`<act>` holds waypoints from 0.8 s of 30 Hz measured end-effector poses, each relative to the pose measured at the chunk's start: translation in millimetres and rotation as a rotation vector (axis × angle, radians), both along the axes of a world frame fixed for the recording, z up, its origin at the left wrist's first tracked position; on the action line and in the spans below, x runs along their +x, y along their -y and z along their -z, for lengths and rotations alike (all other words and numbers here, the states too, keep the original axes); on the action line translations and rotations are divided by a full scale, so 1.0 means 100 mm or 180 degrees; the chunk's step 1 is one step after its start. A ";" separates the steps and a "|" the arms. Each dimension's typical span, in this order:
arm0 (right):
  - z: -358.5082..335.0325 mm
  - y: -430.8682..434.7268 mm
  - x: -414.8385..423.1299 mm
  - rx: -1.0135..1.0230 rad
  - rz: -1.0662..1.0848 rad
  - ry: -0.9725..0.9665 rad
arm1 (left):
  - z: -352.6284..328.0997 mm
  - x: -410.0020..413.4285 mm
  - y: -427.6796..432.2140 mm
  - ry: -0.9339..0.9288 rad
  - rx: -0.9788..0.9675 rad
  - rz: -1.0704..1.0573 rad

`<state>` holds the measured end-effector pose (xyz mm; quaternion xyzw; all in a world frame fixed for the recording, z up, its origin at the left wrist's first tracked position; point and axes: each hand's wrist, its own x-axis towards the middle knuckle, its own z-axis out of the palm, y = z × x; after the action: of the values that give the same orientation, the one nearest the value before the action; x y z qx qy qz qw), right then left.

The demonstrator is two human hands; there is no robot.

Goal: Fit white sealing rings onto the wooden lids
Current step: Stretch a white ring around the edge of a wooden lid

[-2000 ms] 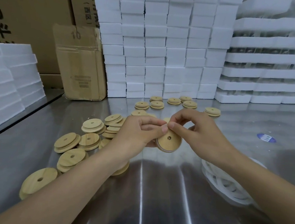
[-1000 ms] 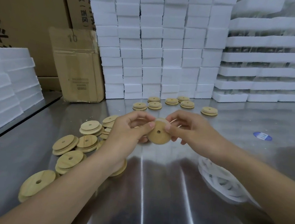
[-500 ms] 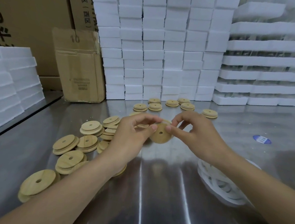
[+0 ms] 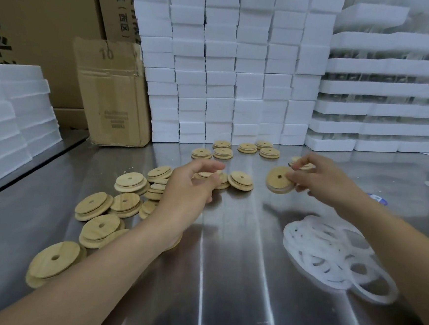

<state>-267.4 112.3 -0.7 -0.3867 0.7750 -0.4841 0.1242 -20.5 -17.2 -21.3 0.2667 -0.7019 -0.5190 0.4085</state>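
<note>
Nearly on edge, the wooden lid [image 4: 278, 179] sits pinched in the right hand [image 4: 327, 185], face turned toward the left hand [image 4: 193, 189]. That hand is loosely curled, empty.

Bright, even, cool-white light; source out of frame. Steel table [image 4: 235, 305] carries long glare streaks running toward camera, dim reflections of foam stacks [image 4: 228, 73] at far end. Shadows soft and faint throughout. Wide-angle bowing at edges: stack verticals tilt, curve. Motion blur smears right hand [image 4: 319, 181], wooden lid [image 4: 278, 180] it pinches, white rings [image 4: 329, 256]. Upper right corner washed out, hazy. Far lids [image 4: 222, 152] reasonably sharp.
</note>
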 end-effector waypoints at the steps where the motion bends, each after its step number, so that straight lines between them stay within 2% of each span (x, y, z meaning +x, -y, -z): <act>1: 0.04 -0.01 -0.08 0.0184 0.0133 -0.0012 | 0.00 0.00 0.00 0.0026 -0.0010 -0.0044; 4: 0.19 0.00 -0.24 0.0816 0.0444 -0.0372 | -0.02 0.01 -0.01 0.0042 -0.0022 -0.0131; 6: 0.26 0.02 -0.26 0.1002 0.0610 -0.0660 | -0.02 0.02 0.00 0.0064 -0.0084 -0.0224; 11: 0.29 0.03 -0.26 0.0765 0.0483 -0.0497 | -0.02 0.03 0.03 0.0037 -0.0181 -0.0390; 14: 0.17 0.01 -0.19 0.0277 -0.0166 0.0297 | -0.03 0.02 0.05 0.0030 -0.0211 -0.0418; 15: 0.15 0.02 -0.17 0.0218 -0.0269 0.0374 | -0.03 0.02 0.06 0.0038 -0.0209 -0.0414; 20: 0.23 0.08 -0.11 0.0275 -0.0129 -0.0111 | 0.01 0.02 0.11 0.0154 -0.0472 -0.0379; 24: 0.21 0.08 -0.09 0.0294 -0.0107 -0.0237 | -0.02 0.07 0.14 0.0673 -0.1292 -0.0463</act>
<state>-276.1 104.3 -21.3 -0.4113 0.7940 -0.4310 0.1212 -13.9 -31.2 -19.0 0.2818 -0.8097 -0.3056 0.4143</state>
